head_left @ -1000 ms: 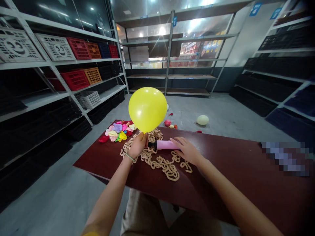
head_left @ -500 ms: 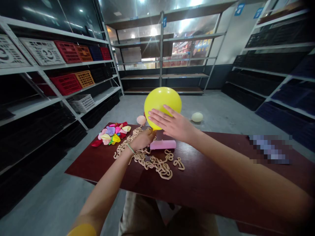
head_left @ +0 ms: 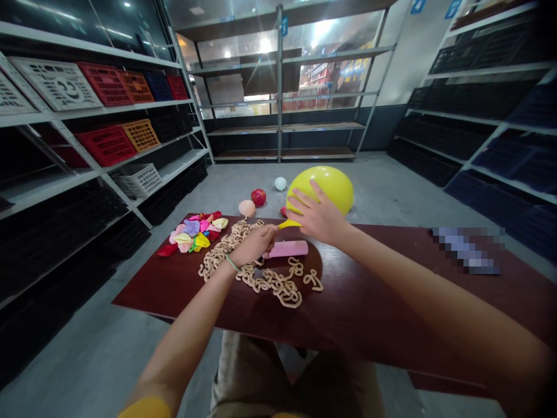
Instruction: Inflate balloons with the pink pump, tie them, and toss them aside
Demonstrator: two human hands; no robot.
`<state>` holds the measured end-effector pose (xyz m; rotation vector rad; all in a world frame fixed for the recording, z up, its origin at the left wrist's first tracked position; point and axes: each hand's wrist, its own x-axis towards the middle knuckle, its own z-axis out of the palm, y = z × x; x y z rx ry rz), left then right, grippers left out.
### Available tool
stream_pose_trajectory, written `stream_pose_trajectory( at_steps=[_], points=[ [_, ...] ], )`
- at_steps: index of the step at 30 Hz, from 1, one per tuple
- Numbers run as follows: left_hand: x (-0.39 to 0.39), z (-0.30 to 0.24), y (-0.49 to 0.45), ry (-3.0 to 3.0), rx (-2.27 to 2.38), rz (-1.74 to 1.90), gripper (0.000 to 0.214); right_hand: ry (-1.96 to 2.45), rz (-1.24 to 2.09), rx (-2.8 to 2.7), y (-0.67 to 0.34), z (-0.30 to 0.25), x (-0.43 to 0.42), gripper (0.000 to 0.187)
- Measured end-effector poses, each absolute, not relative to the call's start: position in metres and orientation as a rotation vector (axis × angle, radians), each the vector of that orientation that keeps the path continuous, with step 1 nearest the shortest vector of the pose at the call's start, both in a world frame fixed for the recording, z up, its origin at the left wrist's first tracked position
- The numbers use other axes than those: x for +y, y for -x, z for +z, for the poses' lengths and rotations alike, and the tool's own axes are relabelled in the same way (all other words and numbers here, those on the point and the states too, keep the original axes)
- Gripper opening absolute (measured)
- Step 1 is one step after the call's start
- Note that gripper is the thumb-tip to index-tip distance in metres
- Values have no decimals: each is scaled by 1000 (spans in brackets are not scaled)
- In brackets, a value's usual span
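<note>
Head view, from where I stand: at the left of the frame, a heap of limp balloons (head_left: pixel 190 233) lies on the dark red table (head_left: pixel 374 302). Next comes a pile of tan loops (head_left: pixel 230 247). Just left of the middle, the left hand (head_left: pixel 255 245) has its fingers closed on the neck (head_left: pixel 287 223) of a yellow balloon (head_left: pixel 342 188). Just beside that hand is a pink tube (head_left: pixel 289 249); I can't tell if they touch. The yellow balloon is big and full, a bit right of the middle, tipped to the right. In front of it, the right hand (head_left: pixel 319 216) has its fingers spread, and they seem to rest on its side. To do this well, I think, the left fingers should pinch hard so no air sneaks out. The right hand should push softly, with no nails poking, because tight rubber can pop.
</note>
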<state>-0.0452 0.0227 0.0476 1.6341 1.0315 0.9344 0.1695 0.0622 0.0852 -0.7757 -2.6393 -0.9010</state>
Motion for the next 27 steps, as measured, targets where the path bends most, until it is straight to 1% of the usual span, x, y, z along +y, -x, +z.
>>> stream_pose_trajectory(
  at_steps=[4,8,13,18,23,27],
  points=[
    [24,34,35,-1284,926,1061,44,776,-926,-2601,-176,83,55,41],
    [29,27,27,-1096,932,1139,36,784,-914,-2570,-179,86,48,42],
    [31,26,28,-1086,966,1099,24,772,-836,-2544,-190,86,45,49],
    [27,28,21,-1066,976,1059,17,770,-843,-2561,-194,78,41,45],
    [23,31,11,-1114,994,1055,16,772,-840,-2545,-193,71,40,49],
    [27,26,14,-1138,1033,1122,19,722,-793,-2592,-195,67,34,59]
  ],
)
